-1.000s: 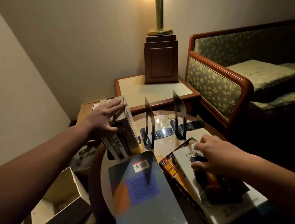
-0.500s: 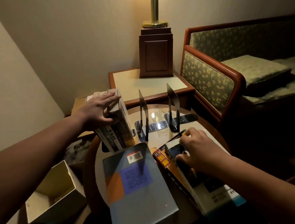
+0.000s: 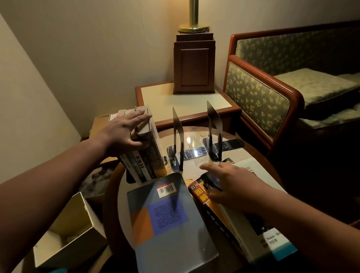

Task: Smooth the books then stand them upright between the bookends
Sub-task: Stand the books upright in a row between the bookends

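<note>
The left hand [image 3: 123, 131] lies flat, fingers straight, on the top edges of the leaning row of books [image 3: 145, 157], far left on the table [image 3: 121, 197], just outside the two bookends [image 3: 178, 140]. The right hand [image 3: 230, 186], blurred, spreads over the flat stack [image 3: 243, 232] near right; whether it grips, I cannot tell. The books look stiff, weighty and probably slick-covered, so each is best clamped by spine and fore-edge.

A brass lamp [image 3: 193, 17] on a wooden side table [image 3: 182, 101], a patterned sofa [image 3: 290, 93], an open cardboard box [image 3: 67, 234].
</note>
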Demonstrator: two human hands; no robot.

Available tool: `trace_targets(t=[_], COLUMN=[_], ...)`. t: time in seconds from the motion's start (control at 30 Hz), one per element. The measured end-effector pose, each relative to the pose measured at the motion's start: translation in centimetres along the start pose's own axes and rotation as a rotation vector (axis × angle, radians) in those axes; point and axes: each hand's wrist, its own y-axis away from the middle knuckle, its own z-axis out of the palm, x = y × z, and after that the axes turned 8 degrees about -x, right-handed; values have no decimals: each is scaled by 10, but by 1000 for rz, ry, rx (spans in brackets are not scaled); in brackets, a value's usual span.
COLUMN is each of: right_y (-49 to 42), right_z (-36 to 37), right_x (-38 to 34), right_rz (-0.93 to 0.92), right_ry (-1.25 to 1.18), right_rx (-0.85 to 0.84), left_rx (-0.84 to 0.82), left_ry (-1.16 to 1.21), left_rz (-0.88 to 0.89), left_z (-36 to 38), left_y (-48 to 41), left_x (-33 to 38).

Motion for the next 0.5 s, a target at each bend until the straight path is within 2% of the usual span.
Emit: trace_targets(t=[0.23, 0.37, 0.5], right_y=[-8, -24, -44], right_z=[0, -2, -8], right_x=[-6, -18, -34], right_rz=[-146, -195, -182], right_ry=[-208, -162, -121], right_rx=[182, 386, 456], left_rx=[-3, 1, -19], left_ry=[7, -6, -28], left_rz=[-1, 10, 8], left_z=[0, 0, -1], left_y=[0, 0, -3], left_x=[3, 3, -1])
